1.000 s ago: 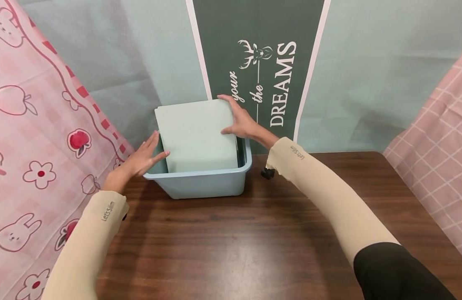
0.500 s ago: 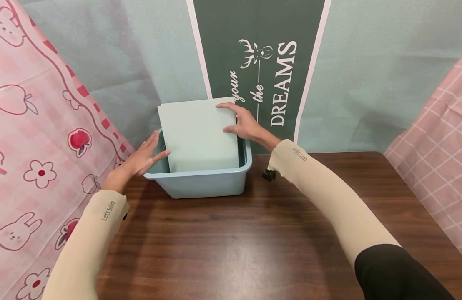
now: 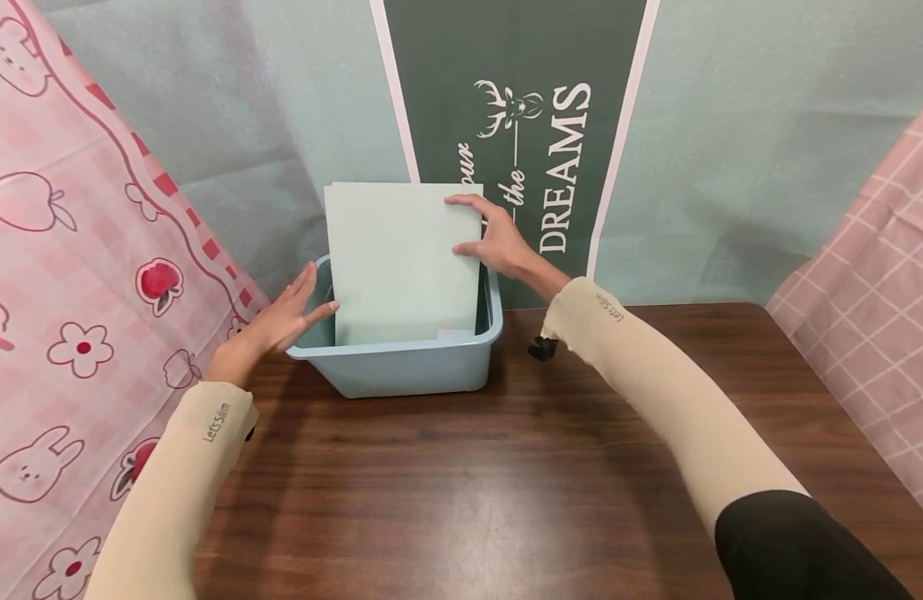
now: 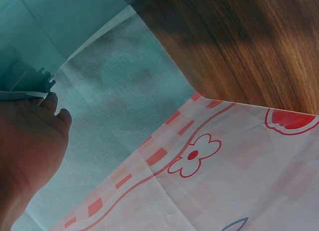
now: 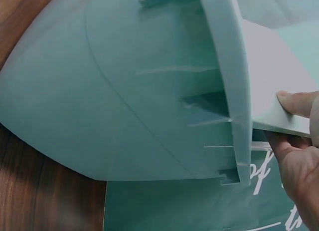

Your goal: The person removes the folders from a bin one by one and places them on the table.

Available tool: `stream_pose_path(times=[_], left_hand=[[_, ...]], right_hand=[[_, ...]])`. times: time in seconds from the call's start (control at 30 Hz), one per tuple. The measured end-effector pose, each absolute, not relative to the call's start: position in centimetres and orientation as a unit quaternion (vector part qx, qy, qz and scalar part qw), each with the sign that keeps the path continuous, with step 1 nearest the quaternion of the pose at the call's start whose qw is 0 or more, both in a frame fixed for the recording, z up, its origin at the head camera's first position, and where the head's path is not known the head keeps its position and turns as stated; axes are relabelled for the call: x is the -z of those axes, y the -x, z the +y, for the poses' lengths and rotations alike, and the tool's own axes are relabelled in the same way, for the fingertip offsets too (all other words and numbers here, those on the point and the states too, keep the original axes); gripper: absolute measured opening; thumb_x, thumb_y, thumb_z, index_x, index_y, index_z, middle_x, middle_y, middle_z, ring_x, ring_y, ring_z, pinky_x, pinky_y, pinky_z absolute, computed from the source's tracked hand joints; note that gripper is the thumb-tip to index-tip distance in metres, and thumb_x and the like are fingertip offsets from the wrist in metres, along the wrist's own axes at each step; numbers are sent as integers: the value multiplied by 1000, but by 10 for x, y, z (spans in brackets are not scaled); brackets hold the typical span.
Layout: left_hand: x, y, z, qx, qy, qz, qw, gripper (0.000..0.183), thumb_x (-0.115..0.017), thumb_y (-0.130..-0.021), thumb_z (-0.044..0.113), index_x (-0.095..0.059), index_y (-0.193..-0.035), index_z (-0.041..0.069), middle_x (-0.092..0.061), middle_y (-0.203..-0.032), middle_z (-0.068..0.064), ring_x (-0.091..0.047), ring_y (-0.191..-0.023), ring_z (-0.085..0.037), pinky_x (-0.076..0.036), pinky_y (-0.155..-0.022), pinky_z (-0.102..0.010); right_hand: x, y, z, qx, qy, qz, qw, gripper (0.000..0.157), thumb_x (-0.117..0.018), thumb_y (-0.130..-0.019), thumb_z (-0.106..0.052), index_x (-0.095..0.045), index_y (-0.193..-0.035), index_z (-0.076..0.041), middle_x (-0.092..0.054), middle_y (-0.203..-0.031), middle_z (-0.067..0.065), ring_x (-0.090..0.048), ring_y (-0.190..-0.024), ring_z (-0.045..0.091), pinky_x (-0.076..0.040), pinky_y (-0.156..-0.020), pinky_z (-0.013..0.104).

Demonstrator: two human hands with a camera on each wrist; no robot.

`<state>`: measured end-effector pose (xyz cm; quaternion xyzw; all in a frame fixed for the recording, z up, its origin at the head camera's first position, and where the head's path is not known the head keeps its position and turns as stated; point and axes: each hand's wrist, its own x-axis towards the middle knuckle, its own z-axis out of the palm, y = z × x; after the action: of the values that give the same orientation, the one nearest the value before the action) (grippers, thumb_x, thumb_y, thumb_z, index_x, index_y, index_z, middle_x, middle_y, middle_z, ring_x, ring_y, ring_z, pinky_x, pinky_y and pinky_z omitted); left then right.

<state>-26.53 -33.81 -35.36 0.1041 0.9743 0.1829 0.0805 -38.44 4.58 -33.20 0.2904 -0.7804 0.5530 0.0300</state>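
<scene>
In the head view, a pale mint, flat rectangular panel (image 3: 405, 258) stands nearly upright inside a light blue plastic tub (image 3: 412, 371), rising well above its rim. A second layer shows along its upper left edge. My right hand (image 3: 497, 237) grips its upper right side; in the right wrist view the thumb (image 5: 294, 102) presses the face, with fingers behind the edge. My left hand (image 3: 285, 310) rests at the tub's left rim, fingers extended and thumb reaching inward near the panel's lower left edge. In the left wrist view that hand (image 4: 32, 146) meets the rim.
The tub sits at the back of a dark wooden table (image 3: 461, 483). Behind it hangs a cloth backdrop (image 3: 731, 167) with a dark green printed strip. A pink patterned cloth (image 3: 94, 275) borders the left, and a pink checked cloth (image 3: 874, 308) the right.
The panel has risen, shifted right and straightened from its tilt, with my right hand moving along with it. A small whitish patch now shows at its lower right. The left hand stays put.
</scene>
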Motion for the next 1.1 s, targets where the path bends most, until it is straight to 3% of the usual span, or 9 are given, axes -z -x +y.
stream_pose_path(times=[0.2, 0.4, 0.63, 1.1], left_hand=[[353, 265, -338, -182, -103, 974, 84, 95, -36, -109, 65, 17, -167, 12, 19, -177, -10, 7, -163, -42, 0, -129, -63], [354, 266, -339, -180, -110, 974, 80, 94, -36, -110, 63, 17, -167, 11, 18, -177, -12, 8, -163, -40, 3, -130, -59], [353, 267, -338, -173, -121, 974, 78, 92, -35, -111, 61, 16, -167, 9, 16, -177, -15, 8, -163, -39, 3, -130, -60], [350, 268, -336, -134, -135, 980, 63, 91, -32, -112, 60, 13, -167, 3, 14, -176, -19, 8, -163, -39, 2, -130, -59]], right_hand=[[326, 381, 52, -566, -278, -775, 49, 75, -83, -86, 9, -59, -151, -19, -54, -153, 5, -60, -126, 25, -55, -101, 46], [319, 379, 57, -572, -257, -775, 82, 77, -84, -84, 9, -60, -151, -21, -53, -155, 2, -59, -123, 22, -54, -98, 40], [312, 378, 65, -612, -241, -747, 93, 78, -82, -85, 12, -59, -152, -20, -55, -149, 5, -62, -122, 23, -56, -96, 39], [291, 373, 87, -625, -220, -737, 134, 78, -82, -84, 12, -59, -152, -20, -57, -149, 4, -61, -124, 20, -55, -102, 36]])
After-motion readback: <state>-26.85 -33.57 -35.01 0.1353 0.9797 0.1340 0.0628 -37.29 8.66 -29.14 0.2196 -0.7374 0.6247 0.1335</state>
